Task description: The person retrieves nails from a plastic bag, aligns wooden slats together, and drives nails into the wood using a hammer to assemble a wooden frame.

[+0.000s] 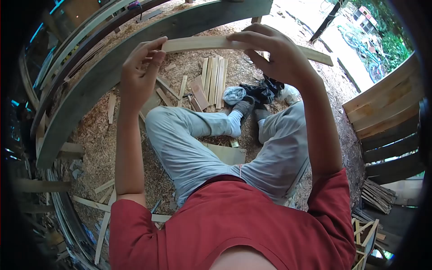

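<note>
A long, thin wooden strip [198,43] is held up in front of me, running left to right. My left hand [143,65] pinches its left end between thumb and fingertips. Farther along to the right, my right hand [274,49] grips the strip with the fingers over it and the thumb below. The strip's right end sticks out past my right wrist. Beyond it stretches a long grey plank [148,38], apart from my hands as far as I can tell.
Several cut strips [213,81] lie side by side on the shavings-covered ground, near black plastic bags [258,93] by my feet. A small board [227,154] rests between my legs. Wooden boards [382,101] stand at the right; a bicycle [375,69] is outside.
</note>
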Available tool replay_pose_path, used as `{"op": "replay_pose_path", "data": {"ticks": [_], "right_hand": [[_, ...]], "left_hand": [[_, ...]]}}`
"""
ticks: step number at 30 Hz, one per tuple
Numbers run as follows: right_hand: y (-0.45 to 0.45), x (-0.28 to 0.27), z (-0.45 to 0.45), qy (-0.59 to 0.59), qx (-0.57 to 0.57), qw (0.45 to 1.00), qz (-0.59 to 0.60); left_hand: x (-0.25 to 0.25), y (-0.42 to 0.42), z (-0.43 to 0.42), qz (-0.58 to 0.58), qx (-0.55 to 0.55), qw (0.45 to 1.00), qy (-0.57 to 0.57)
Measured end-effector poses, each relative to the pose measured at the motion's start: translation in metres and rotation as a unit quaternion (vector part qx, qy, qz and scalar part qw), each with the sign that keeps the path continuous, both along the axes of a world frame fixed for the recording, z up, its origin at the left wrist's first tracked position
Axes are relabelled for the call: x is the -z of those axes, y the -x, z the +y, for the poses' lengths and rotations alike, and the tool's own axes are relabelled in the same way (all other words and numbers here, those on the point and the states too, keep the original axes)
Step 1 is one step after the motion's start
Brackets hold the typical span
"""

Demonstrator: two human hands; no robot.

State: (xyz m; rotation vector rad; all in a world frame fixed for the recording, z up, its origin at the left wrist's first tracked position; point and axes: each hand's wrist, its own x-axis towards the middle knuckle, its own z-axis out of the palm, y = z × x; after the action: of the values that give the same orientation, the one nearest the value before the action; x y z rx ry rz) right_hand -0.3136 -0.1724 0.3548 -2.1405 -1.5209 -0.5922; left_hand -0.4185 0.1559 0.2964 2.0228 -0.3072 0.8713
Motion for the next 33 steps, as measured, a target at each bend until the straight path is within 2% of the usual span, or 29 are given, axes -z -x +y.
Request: {"op": "replay_pose_path", "data": {"ticks": [5, 8, 10, 12, 13, 15, 16, 17, 19, 20, 22, 25, 29, 31, 33], "right_hand": [[-0.029, 0.015, 0.025, 0.033, -0.058, 0.997, -0.042], [-0.071, 0.036, 0.041, 0.019, -0.116, 0.992, -0.040], [-0.098, 0.056, 0.045, 0.023, -0.090, 0.996, -0.004], [-0.124, 0.082, 0.048, 0.027, -0.054, 0.998, 0.030], [-0.132, 0.101, 0.049, 0.030, -0.053, 0.997, 0.037], [-0.143, 0.143, 0.053, 0.013, -0.029, 0.996, 0.087], [-0.154, 0.167, 0.057, 0.021, -0.033, 0.996, 0.078], [-0.156, 0.191, 0.060, 0.046, -0.017, 0.994, 0.101], [-0.144, 0.213, 0.060, 0.094, 0.007, 0.987, 0.129], [-0.138, 0.219, 0.063, 0.130, 0.027, 0.984, 0.117], [-0.132, 0.230, 0.070, 0.135, 0.041, 0.981, 0.130], [-0.133, 0.252, 0.087, 0.138, 0.076, 0.976, 0.151], [-0.141, 0.282, 0.114, 0.098, 0.114, 0.970, 0.193], [-0.156, 0.308, 0.127, 0.110, 0.116, 0.964, 0.211], [-0.163, 0.327, 0.141, 0.149, 0.138, 0.950, 0.238]], "left_hand": [[0.008, 0.012, 0.013, -0.012, -0.099, 0.994, -0.041], [0.004, -0.025, 0.036, 0.026, -0.112, 0.989, -0.087], [0.010, -0.055, 0.048, 0.040, -0.106, 0.987, -0.113], [0.021, -0.080, 0.053, 0.121, -0.109, 0.976, -0.145], [0.036, -0.089, 0.050, 0.129, -0.107, 0.975, -0.143], [0.075, -0.100, 0.036, 0.186, -0.090, 0.977, -0.054], [0.087, -0.098, 0.029, 0.265, -0.099, 0.958, -0.042], [0.111, -0.100, 0.031, 0.268, -0.097, 0.958, -0.042], [0.169, -0.108, 0.036, 0.293, -0.060, 0.954, -0.027], [0.182, -0.108, 0.041, 0.296, -0.057, 0.953, -0.025], [0.204, -0.111, 0.053, 0.376, -0.024, 0.926, 0.032], [0.245, -0.118, 0.081, 0.347, -0.030, 0.932, 0.096], [0.306, -0.115, 0.120, 0.348, -0.068, 0.932, 0.082], [0.333, -0.105, 0.128, 0.374, -0.110, 0.917, 0.083], [0.384, -0.106, 0.146, 0.389, -0.129, 0.908, 0.090]]}}
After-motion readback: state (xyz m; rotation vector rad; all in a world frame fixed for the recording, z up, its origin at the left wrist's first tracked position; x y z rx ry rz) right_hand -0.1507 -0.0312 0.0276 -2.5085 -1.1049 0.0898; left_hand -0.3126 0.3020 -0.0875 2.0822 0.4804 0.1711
